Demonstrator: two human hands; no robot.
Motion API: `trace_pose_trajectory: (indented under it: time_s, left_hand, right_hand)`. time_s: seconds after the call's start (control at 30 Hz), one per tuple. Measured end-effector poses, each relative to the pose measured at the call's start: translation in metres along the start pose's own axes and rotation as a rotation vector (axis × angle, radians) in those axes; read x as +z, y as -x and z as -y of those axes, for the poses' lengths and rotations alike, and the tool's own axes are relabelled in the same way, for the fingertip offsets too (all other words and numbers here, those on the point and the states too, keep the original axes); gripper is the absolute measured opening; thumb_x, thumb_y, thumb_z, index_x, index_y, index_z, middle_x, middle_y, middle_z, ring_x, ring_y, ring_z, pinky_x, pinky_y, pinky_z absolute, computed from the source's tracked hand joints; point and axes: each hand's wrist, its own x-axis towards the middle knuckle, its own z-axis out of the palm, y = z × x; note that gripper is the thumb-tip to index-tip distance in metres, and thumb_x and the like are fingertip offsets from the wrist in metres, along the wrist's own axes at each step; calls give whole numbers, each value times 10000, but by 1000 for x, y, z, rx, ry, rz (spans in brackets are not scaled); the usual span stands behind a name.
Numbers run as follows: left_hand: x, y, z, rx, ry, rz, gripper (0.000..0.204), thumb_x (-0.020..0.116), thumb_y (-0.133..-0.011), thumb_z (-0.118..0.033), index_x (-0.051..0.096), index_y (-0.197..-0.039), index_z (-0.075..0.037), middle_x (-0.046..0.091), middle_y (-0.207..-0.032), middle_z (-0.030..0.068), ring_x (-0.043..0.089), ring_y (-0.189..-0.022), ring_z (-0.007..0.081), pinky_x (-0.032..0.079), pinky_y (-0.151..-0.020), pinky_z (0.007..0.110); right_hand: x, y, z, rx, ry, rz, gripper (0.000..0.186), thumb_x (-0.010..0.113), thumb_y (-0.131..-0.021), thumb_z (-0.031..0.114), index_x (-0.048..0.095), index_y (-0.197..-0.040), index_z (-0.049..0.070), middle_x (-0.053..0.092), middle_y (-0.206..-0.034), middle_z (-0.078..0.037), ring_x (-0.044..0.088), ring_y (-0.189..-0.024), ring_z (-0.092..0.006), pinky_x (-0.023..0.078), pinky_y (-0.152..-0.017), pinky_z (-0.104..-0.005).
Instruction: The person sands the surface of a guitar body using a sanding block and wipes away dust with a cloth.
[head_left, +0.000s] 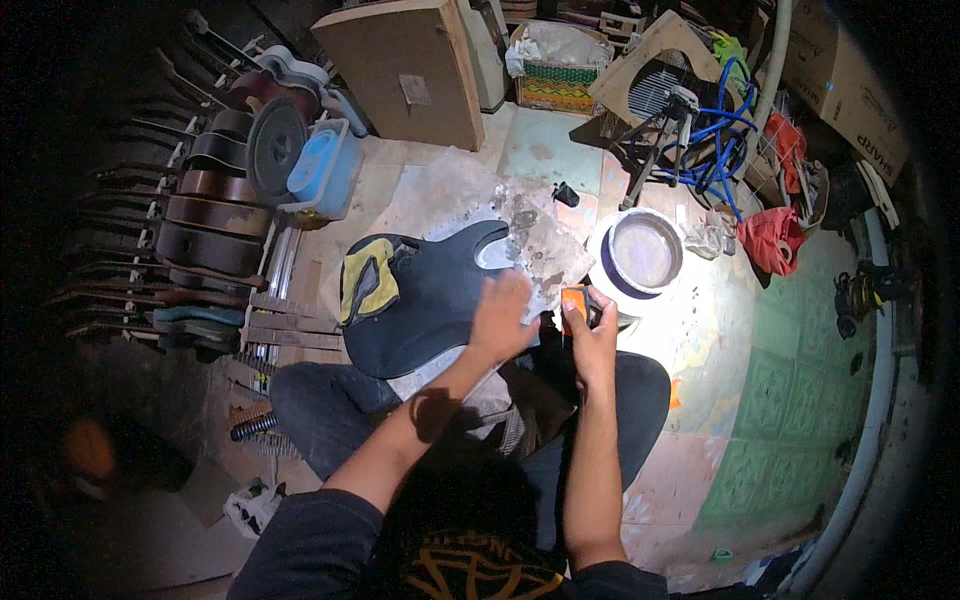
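Note:
A black electric-guitar body lies flat in front of my folded legs. My left hand is over its right side near the cutaway. Motion smears the fingers, and I cannot tell whether they touch the surface. Just right of the body, my right hand grips a small orange-and-black block between thumb and fingers. Its exact kind is not clear. A crumpled yellow-and-black cloth rests on the left end of the guitar body. Beyond my right hand stands a round metal bowl on a white base.
Several guitars hang or stand in a row at the left, beside a blue plastic tub. Behind are a large cardboard box and a patterned basket. A blue hose and a red bag lie at the right.

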Motion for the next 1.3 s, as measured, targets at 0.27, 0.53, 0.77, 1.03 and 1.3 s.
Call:
trace_pose_trajectory:
  time_s: [0.27,0.53,0.77,1.03,1.3]
  left_hand:
    - [0,7,117,-318,-92,-220,764,494,-1001,-461,285,-1547,30,251,-1634,211,219,-1523,355,164,-1229,516]
    - [7,55,34,-48,-69,-99,831,557,-941,-509,308,-1539,12,296,-1605,221,245,-1506,371,177,-1215,553]
    - [14,151,80,-646,-98,-322,796,614,-953,-386,282,-1550,23,231,-1639,212,177,-1532,363,145,-1224,527]
    - [35,151,77,-797,-310,-383,846,573,-946,-497,322,-1510,83,282,-1600,266,216,-1501,424,184,-1196,555]
    - [23,139,33,-201,-95,-16,868,590,-912,-560,334,-1537,-14,263,-1634,160,223,-1515,330,184,-1219,525]
  right_hand:
    - [0,0,-9,-22,30,-24,511,723,-932,159,482,-1337,-38,630,-1181,-145,613,-1035,-183,505,-908,-306]
    - [2,1,-2,-32,29,4,526,735,-915,178,492,-1328,-38,626,-1149,-147,615,-969,-174,520,-818,-301]
    - [4,7,-3,-5,75,26,543,733,-916,176,470,-1348,-22,643,-1019,-109,610,-803,-133,507,-704,-269]
    - [3,-12,-39,-128,150,34,568,761,-891,230,495,-1311,-43,633,-1114,-160,616,-955,-200,505,-839,-324]
    - [-1,-22,-70,-157,239,41,568,765,-887,277,521,-1284,-48,618,-1199,-178,587,-1107,-256,449,-990,-367]
